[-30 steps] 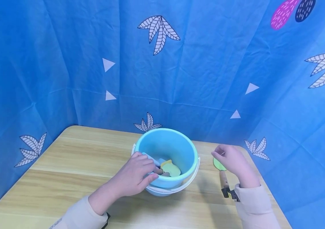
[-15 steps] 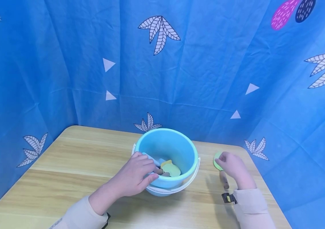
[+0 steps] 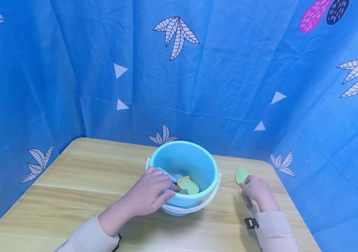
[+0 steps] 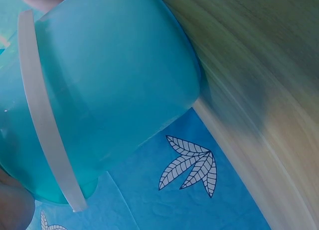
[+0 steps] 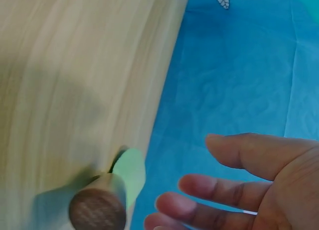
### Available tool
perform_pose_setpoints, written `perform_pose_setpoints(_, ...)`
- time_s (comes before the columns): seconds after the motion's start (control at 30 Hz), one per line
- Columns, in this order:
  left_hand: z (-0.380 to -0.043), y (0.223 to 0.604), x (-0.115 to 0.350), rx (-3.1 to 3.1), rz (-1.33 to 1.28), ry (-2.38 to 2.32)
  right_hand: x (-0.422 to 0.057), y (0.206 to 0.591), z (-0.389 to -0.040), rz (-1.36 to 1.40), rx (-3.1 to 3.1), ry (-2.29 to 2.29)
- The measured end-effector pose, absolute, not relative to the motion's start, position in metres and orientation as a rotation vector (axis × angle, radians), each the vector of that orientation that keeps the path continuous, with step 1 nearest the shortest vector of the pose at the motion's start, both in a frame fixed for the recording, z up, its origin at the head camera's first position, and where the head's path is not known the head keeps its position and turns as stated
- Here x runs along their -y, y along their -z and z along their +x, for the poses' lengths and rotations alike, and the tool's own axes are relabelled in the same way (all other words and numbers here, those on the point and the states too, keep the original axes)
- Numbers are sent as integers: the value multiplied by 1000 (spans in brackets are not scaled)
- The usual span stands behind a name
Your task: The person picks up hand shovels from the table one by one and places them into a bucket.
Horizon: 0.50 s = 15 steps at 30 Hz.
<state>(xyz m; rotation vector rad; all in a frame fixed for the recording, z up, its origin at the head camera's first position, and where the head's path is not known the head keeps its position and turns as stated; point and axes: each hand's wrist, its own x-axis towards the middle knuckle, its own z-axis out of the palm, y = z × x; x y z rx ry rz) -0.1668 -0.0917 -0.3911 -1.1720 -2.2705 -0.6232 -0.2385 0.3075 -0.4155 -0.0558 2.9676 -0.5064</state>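
A light-blue bucket [image 3: 205,175] with a white handle stands on the wooden table. My left hand [image 3: 147,192] grips its near-left rim, fingers over the inside and thumb outside; in the left wrist view the bucket wall [image 4: 119,75] fills much of the picture. Several toy tools lie inside, among them a light-green rounded piece [image 3: 190,186]. To the right, a toy shovel [image 3: 241,174] with a light-green blade and wooden handle lies on the table. Over it hovers my right hand [image 3: 257,190], hiding part of the handle. In the right wrist view its thumb and fingers are apart, beside the shovel's handle end [image 5: 98,210].
The wooden table [image 3: 71,175] ends at a blue patterned curtain [image 3: 229,70] behind and on both sides. The shovel lies near the table's right edge. A white handle [image 4: 42,105] hangs along the bucket's outside. A black strap device [image 3: 251,223] sits at the right wrist.
My right hand has moved down and toward me, from the shovel's blade to its handle, uncovering more of the blade. My left hand and the bucket have stayed put.
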Motion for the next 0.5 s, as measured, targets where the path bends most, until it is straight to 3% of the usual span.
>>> perform_pose_setpoints(0.5,-168,392,90,2251,-1166,624,-317,443,-243,36,-2873,520)
